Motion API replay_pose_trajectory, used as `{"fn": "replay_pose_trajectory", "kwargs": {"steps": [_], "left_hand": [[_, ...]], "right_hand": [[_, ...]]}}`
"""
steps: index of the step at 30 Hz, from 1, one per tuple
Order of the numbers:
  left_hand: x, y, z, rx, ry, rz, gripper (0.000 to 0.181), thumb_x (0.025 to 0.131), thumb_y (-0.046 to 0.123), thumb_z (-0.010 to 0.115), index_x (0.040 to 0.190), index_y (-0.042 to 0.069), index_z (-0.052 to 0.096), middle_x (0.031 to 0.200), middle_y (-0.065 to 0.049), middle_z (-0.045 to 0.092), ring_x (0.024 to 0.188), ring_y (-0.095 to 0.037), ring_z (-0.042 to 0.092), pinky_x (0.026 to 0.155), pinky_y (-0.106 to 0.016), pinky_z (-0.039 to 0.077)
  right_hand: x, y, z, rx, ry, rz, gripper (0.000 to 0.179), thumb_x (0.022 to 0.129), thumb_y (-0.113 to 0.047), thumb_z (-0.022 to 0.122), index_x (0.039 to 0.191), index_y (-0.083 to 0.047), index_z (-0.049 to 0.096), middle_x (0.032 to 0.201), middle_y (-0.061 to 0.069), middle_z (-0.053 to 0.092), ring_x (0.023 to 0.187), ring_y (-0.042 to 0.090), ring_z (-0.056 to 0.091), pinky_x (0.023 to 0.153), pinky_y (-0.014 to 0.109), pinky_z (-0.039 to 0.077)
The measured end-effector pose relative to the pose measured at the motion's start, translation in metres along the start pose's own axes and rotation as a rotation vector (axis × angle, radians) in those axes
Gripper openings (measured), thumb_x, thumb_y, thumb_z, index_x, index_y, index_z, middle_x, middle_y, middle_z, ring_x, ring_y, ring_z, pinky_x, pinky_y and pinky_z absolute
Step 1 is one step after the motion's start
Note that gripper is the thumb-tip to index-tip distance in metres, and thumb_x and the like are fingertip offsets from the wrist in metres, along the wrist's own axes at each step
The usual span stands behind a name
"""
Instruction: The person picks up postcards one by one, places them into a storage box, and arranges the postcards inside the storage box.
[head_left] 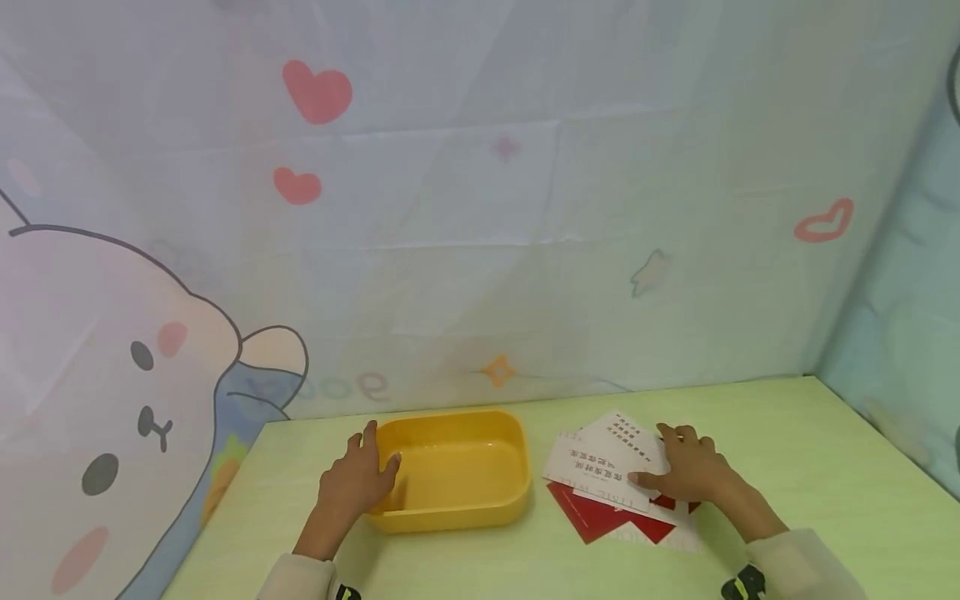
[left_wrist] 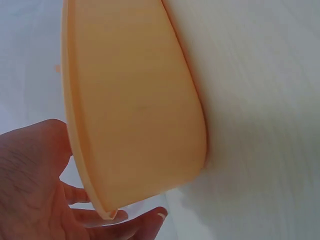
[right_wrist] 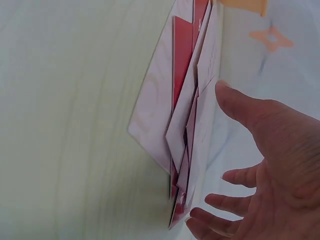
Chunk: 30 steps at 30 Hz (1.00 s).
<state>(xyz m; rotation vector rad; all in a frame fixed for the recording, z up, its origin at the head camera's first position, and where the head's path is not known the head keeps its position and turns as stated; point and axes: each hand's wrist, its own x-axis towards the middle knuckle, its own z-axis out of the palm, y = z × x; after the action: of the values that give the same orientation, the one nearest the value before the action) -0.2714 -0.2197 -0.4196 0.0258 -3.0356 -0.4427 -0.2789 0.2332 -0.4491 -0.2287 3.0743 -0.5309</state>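
Note:
At the left end of a yellow plastic tray (head_left: 450, 521), my left hand (head_left: 352, 479) has its thumb and fingers spread around the rim corner. The left wrist view shows the outer wall of the tray (left_wrist: 135, 110), and the thumb tip (left_wrist: 60, 132) passes behind its rim. Over the right side of a loose pile of white and red cards (head_left: 592, 462) is my right hand (head_left: 693, 471), fingers spread. In the right wrist view its fingers (right_wrist: 227, 202) lie loosely bent near the card edges (right_wrist: 185, 140); contact with the cards cannot be made out.
Both tray and cards lie on a pale wood-grain table (head_left: 480, 575). Behind it hangs a printed cloth (head_left: 480, 250) with hearts and a cartoon animal. Another cloth (head_left: 900, 333) borders the right side.

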Motion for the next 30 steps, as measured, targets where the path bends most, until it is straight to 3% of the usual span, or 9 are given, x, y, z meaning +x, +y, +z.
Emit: {"fn": "replay_pose_trajectory", "kwargs": {"steps": [10,22,30], "left_hand": [[0.001,-0.002,0.004,-0.005,-0.022,-0.018,0.074,0.100,0.033,0.053,0.149,-0.014,0.024,0.133,-0.036,0.053,0.073,-0.041,0.064,0.062,-0.053,0.053],[0.002,-0.005,0.007,0.034,0.029,0.002,0.064,0.098,0.022,0.056,0.143,-0.017,0.034,0.126,-0.035,0.058,0.075,-0.043,0.066,0.065,-0.055,0.055],[0.001,-0.006,0.010,-0.015,0.038,-0.005,0.059,0.095,0.013,0.055,0.143,-0.016,0.033,0.121,-0.034,0.059,0.071,-0.039,0.064,0.059,-0.048,0.054]], "right_hand": [[0.001,0.004,0.005,-0.014,0.003,0.022,0.099,0.080,-0.055,0.073,0.138,0.018,0.039,0.128,0.042,0.043,0.108,0.057,0.045,0.081,0.064,0.048],[0.009,0.018,0.007,-0.014,-0.001,0.003,0.088,0.081,-0.053,0.075,0.124,0.019,0.051,0.107,0.034,0.046,0.095,0.047,0.043,0.071,0.052,0.047],[0.009,0.022,0.006,0.054,0.007,0.037,0.093,0.075,-0.052,0.080,0.129,0.017,0.047,0.115,0.042,0.044,0.106,0.058,0.040,0.081,0.062,0.045]]}}
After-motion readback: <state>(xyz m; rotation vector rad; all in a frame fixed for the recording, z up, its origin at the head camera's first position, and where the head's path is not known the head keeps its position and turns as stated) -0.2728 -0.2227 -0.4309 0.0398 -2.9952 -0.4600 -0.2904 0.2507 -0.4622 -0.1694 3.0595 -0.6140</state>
